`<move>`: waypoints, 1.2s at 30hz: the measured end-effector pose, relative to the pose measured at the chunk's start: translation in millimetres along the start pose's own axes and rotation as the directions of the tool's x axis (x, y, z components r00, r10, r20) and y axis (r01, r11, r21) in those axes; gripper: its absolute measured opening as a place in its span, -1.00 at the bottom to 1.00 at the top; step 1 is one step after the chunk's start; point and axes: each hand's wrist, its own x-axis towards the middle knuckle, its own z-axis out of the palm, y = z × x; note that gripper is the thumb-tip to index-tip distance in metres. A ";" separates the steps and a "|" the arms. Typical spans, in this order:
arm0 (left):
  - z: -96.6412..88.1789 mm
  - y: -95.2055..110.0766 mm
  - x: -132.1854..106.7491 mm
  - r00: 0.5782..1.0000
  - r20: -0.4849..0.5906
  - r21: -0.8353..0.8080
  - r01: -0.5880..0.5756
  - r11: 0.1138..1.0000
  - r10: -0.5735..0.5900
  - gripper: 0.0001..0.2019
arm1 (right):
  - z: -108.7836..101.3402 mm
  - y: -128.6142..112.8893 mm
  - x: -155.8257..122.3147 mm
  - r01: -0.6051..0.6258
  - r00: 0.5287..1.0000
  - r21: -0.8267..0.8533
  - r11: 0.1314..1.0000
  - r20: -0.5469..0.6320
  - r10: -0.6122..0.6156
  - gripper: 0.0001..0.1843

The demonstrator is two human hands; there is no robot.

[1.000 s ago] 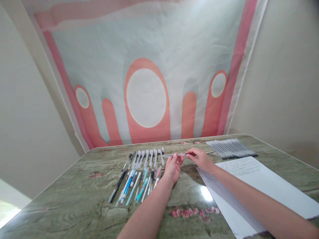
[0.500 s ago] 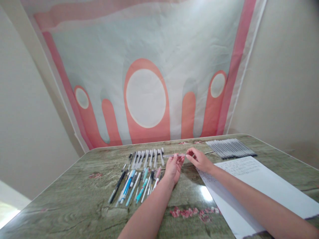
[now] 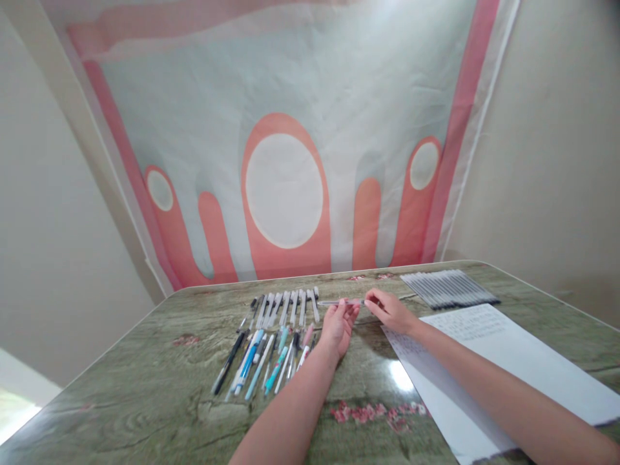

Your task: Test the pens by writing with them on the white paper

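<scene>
A slim, pale see-through pen (image 3: 334, 303) lies level across the fingers of my left hand (image 3: 340, 327), which is closed on its middle. My right hand (image 3: 390, 312) is closed in a pinch at the pen's dark right end; its fingertips hide exactly what they grip there. Just left of my left hand lies a row of white pen barrels or caps (image 3: 285, 309) with black parts. Nearer to me is a group of mixed pens (image 3: 264, 361) in blue, teal, black, pink and white, partly hidden by my left forearm.
Clear pens with dark ends form a neat row (image 3: 448, 289) at the table's back right. A large white sheet (image 3: 513, 368) with handwriting lies under my right forearm. The wood-patterned table (image 3: 159, 394) meets a pink and grey printed backdrop (image 3: 285, 194).
My right hand has shifted slightly to the right along the pen, and more of the pen's dark end shows. My left hand has stayed almost still.
</scene>
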 end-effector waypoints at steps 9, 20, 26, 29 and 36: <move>0.3 1.5 0.9 1.000 0.012 0.008 -0.010 1.000 0.010 -0.95 | 3.6 -2.9 -1.0 -0.016 1.000 -0.052 0.999 -0.019 0.015 -0.70; 2.8 -0.4 -1.6 0.999 0.042 0.027 -0.020 0.999 0.018 -0.92 | 6.2 0.2 -1.2 -0.146 0.989 0.163 0.976 0.046 0.140 -0.58; 0.7 0.5 0.3 1.000 -0.004 0.025 -0.027 0.999 0.027 -0.91 | 4.6 1.8 -1.5 -0.013 1.000 0.045 0.999 -0.020 0.014 -0.77; -1.2 0.7 1.5 1.000 0.009 0.028 -0.028 0.999 0.028 -0.91 | 6.5 2.5 -1.6 -0.003 1.000 -0.005 1.000 -0.024 0.003 -0.78; -2.5 0.7 2.1 0.998 0.056 0.051 -0.046 0.998 0.043 -0.89 | 9.9 1.4 -2.8 -0.034 0.999 -0.014 0.999 -0.013 0.033 -0.77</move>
